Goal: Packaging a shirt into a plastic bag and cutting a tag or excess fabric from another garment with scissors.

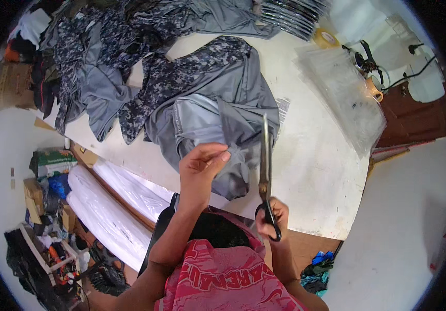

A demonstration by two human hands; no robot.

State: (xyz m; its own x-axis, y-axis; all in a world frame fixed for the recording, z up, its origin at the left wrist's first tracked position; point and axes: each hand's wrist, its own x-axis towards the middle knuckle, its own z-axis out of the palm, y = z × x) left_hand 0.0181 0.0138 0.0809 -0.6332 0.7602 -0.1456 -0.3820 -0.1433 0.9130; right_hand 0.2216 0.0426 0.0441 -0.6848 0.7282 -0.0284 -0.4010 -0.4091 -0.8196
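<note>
Black-handled fabric scissors are in my right hand, their long blades pointing away from me and nearly closed. Beneath and left of the blades lies a grey garment with dark digital-camouflage panels, bunched up on the white table. My left hand pinches a bit of its thin grey cloth between thumb and forefinger; whether a loose thread is there too is too fine to tell. A paler inner face of the garment, with a stitched seam, shows just beyond the left hand.
More camouflage and grey garments pile up at the far left. Clear plastic bags lie to the right, below a tape roll and an orange cup. Plastic-wrapped white rolls stand left of the table.
</note>
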